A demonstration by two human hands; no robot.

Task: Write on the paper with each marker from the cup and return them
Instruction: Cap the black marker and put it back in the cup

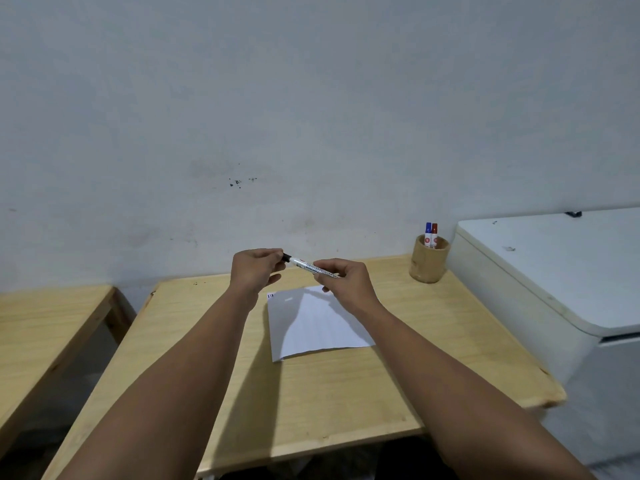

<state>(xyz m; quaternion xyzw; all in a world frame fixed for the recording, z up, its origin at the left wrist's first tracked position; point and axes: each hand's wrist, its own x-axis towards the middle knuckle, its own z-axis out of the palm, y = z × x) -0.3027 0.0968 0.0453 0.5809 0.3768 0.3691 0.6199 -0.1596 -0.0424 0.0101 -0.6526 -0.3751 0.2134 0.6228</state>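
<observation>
I hold a white board marker with a black cap [304, 265] level above the table. My right hand [341, 278] grips its barrel. My left hand [256, 268] pinches the black cap end. Below my hands a white sheet of paper [318, 323] lies flat on the wooden table [346, 393], with small dark marks at its top left corner. At the table's back right stands a bamboo cup [428, 263] holding a blue-capped marker [428, 232] and a red-capped marker [435, 233], both upright.
A white chest-like appliance [554, 271] stands right of the table, close to the cup. A second wooden table [45, 323] sits to the left across a narrow gap. A pale wall rises directly behind the tables.
</observation>
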